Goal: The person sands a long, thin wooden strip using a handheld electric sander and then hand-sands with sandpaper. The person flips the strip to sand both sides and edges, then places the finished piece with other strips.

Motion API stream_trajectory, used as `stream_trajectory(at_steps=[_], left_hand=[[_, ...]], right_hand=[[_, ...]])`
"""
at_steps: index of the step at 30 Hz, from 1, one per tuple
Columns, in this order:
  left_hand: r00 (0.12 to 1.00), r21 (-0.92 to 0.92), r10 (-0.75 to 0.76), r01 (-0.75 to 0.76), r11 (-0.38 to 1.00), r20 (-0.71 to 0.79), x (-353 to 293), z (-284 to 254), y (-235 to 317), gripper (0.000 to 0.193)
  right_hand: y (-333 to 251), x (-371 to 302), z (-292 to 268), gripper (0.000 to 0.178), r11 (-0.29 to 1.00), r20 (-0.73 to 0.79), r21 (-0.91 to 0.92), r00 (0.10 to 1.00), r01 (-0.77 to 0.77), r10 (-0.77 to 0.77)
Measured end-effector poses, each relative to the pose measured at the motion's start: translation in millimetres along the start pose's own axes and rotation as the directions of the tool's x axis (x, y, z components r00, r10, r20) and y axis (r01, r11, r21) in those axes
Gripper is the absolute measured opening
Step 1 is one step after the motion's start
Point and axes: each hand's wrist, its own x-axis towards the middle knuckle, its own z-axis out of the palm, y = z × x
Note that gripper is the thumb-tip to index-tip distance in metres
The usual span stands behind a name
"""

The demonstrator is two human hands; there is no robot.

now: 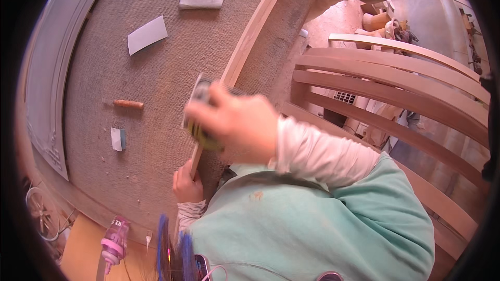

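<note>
So way over on the left there's a grey moulded panel [44,78], then a pink bottle [113,242] down low, a small folded sheet [118,139] and a wooden-handled tool [128,104] on the brown work surface [156,83]. The hands are apart: the left hand [188,183] is clamped round the near end of a long wood strip [252,36] slanting up across that surface, while the right hand [237,125] grips a blurry dark-and-green tool [202,106] over it, with curved wooden slats [390,78] further right.
</note>
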Motion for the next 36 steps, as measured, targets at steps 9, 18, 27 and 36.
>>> stream_trajectory(at_steps=[9, 18, 27, 36], left_hand=[[1.0, 0.013, -0.003, 0.003, 1.0, -0.017, 3, -3, 6, 0.038], [0.999, 0.02, -0.004, 0.005, 1.0, -0.036, 3, -6, 6, 0.035], [0.999, 0.045, -0.009, 0.011, 0.999, -0.05, -2, 1, 4, 0.037], [0.999, 0.01, 0.028, -0.028, 1.0, -0.037, 2, -1, 6, 0.037]], right_hand=[[40, 33, -38, 0.064, 0.965, -0.044, -0.236, 0.994, -0.109, 0.102], [202, 131, -172, 0.063, 0.854, -0.288, -0.04, 0.824, -0.519, 0.487], [125, 84, -95, 0.06, 0.909, -0.359, -0.292, 0.915, -0.298, 0.185], [-1, -11, 10, 0.052, 0.993, -0.077, -0.006, 0.99, 0.12, -0.121]])
